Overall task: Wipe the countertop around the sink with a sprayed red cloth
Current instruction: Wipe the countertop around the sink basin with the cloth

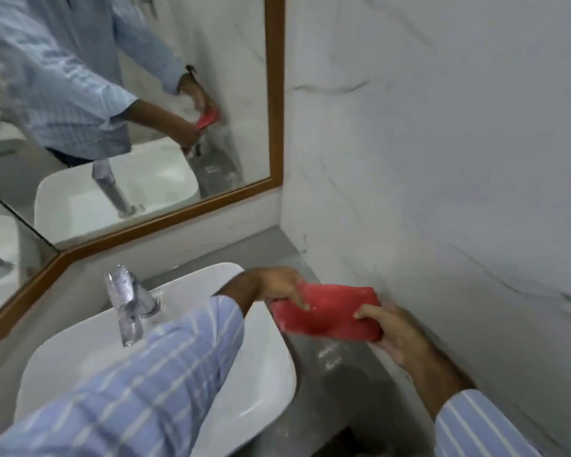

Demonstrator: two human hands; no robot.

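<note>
A: Item one, upper left of the frame?
B: Mirror (pixel 145 110), wooden frame, reflecting a person in a striped blue shirt with both hands on something red.

A: Lower left to centre?
B: White sink (pixel 264 374), raised basin. Chrome tap (pixel 127 308) at its back rim. A striped blue sleeve (pixel 139 384) crosses above the basin.

A: Centre?
B: Left hand (pixel 277 285), fingers closed on the left edge of the red cloth (pixel 327 311).

A: The cloth itself?
B: Folded flat, held up between both hands, right of the sink, above the grey surface (pixel 330 357) and close to the marble wall (pixel 442 159). Whether it touches the surface, I cannot tell.

A: Right of centre?
B: Right hand (pixel 396 334), thumb over the top and fingers curled beneath, gripping the cloth's right edge.

A: The surface?
B: Grey, with pale wet-looking flecks just below the cloth.
</note>
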